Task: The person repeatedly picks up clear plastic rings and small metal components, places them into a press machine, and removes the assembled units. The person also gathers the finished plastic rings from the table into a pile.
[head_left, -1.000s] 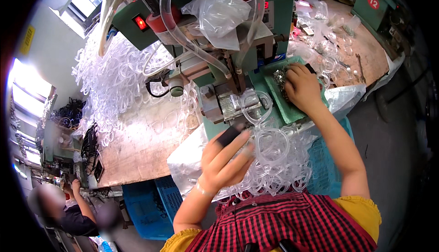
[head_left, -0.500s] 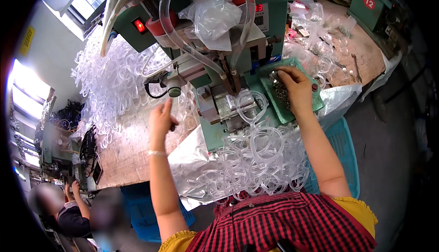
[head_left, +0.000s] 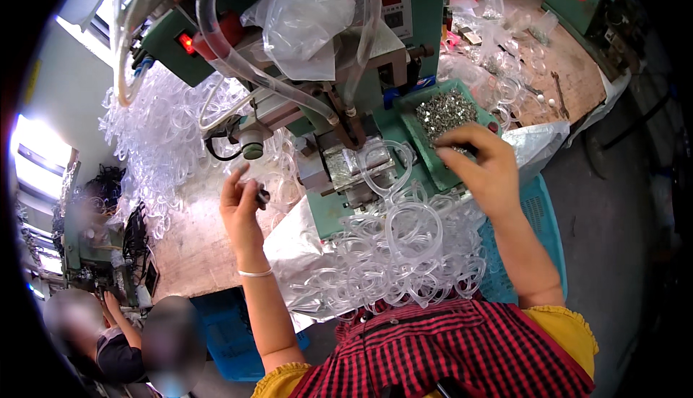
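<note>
My left hand [head_left: 244, 214] is below the green round button [head_left: 253, 150] on the machine's left side, not touching it. Its fingers curl round a small dark object [head_left: 262, 196], mostly hidden in the palm. My right hand [head_left: 491, 171] hangs over the near edge of a green tray [head_left: 442, 174], thumb and forefinger brought close together. Anything between those fingertips is too small to make out. Tiny shiny metal pieces [head_left: 446, 113] are heaped in the tray. A clear plastic tube ring [head_left: 382, 169] lies on the metal fixture [head_left: 351, 165] under the press's prongs [head_left: 346, 127].
Several joined clear rings [head_left: 404, 268] pile up before me on silvery sheeting [head_left: 289, 254]. A larger heap of clear tubing [head_left: 162, 131] covers the bench's left. A wrench [head_left: 559, 95] lies at right. Blue baskets [head_left: 545, 232] stand below. Another person [head_left: 119, 347] sits at lower left.
My right hand has drawn back from the metal pieces toward the tray's near edge, uncovering them. My left hand has dropped away from the button. The view has shifted, moving the machine leftward in the picture.
</note>
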Tool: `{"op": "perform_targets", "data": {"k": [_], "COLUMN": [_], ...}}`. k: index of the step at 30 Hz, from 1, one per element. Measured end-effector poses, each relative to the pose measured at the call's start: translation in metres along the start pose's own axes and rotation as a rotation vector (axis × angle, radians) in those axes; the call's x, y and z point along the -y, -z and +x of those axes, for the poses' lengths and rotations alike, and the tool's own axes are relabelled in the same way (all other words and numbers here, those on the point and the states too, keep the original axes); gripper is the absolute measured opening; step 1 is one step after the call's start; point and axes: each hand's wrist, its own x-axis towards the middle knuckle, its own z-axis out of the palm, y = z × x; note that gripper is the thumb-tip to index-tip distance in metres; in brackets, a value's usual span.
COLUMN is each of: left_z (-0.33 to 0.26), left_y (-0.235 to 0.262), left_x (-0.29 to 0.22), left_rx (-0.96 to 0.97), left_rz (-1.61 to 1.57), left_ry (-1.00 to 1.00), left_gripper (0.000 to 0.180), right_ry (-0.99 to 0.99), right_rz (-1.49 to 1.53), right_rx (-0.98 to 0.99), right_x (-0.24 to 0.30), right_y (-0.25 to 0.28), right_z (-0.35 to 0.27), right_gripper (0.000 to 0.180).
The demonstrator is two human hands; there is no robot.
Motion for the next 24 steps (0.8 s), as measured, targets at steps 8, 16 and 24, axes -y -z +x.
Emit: {"op": "perform_targets", "data": {"k": [8,16,24], "left_z": [-0.035,-0.035,-0.018], "left_y": [-0.015,-0.054,-0.073], "left_x": [0.017,-0.088,-0.117], "left_rx": [-0.308,-0.004,0.066], "left_rz": [-0.142,-0.504,-0.153], "left_ry": [0.098,-0.566,-0.872], "left_gripper": [0.074,0.029,0.019], "right_ry": [-0.011,-0.126,-0.041], "right_rz": [0.277,0.461,0.488], "right_rx": [0.181,0.231,0.208], "right_x": [0.022,0.022,0.051], "right_y": [-0.063,-0.063,-0.067], "right_z": [0.053,0.045,0.019], "right_gripper": [0.032,0.042,0.051]}}
